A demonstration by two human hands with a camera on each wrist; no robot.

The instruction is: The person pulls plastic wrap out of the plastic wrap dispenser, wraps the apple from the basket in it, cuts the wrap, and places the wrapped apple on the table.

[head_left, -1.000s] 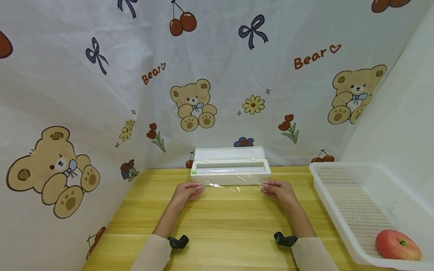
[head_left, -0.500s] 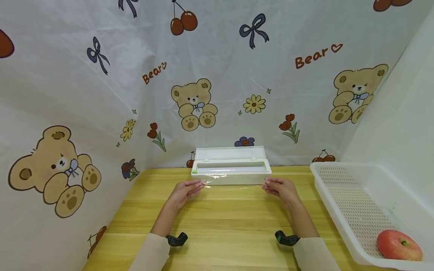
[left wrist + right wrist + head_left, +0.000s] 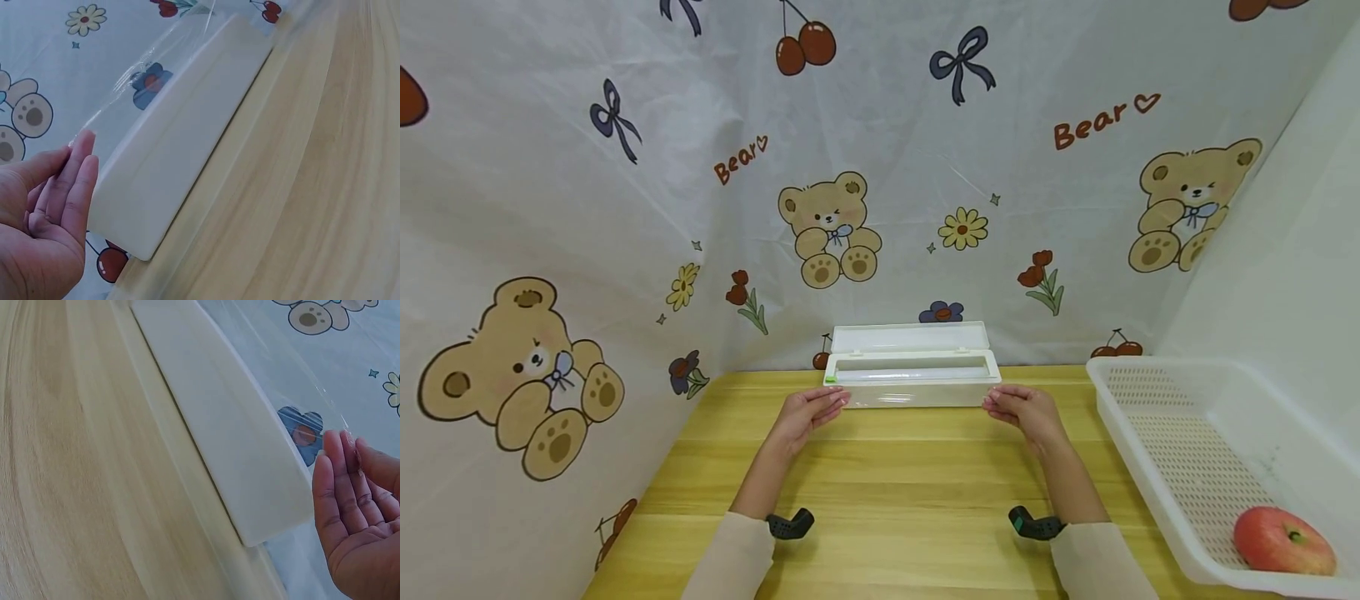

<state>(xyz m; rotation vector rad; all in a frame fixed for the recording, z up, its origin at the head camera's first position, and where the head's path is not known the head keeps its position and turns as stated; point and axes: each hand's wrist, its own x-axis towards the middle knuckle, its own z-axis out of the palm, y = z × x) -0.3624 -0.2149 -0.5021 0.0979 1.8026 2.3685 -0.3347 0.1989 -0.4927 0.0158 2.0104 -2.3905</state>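
Note:
A long white cling film dispenser (image 3: 917, 395) stands at the back of the table, its lid (image 3: 912, 337) tipped up against the backdrop. Clear cling film (image 3: 119, 87) stretches from it between both hands. At the left corner of the film, my left hand (image 3: 805, 414) pinches it between thumb and fingers. My right hand (image 3: 1028, 412) pinches the other corner near the dispenser's right end. In the right wrist view, a bit of film shows at the fingertips (image 3: 347, 447). A small green piece (image 3: 831, 379) sits on the dispenser's left end.
To the right stands a white perforated basket (image 3: 1138, 467) holding a red apple (image 3: 1285, 540). Behind the wooden table (image 3: 910, 492) hangs a white backdrop (image 3: 895, 125) printed with bears. Black wrist cameras are strapped at both sleeves.
Both hands have risen slightly toward the dispenser's top edge, still pinching the cling film. The film has lifted with them from over the table to the dispenser's front.

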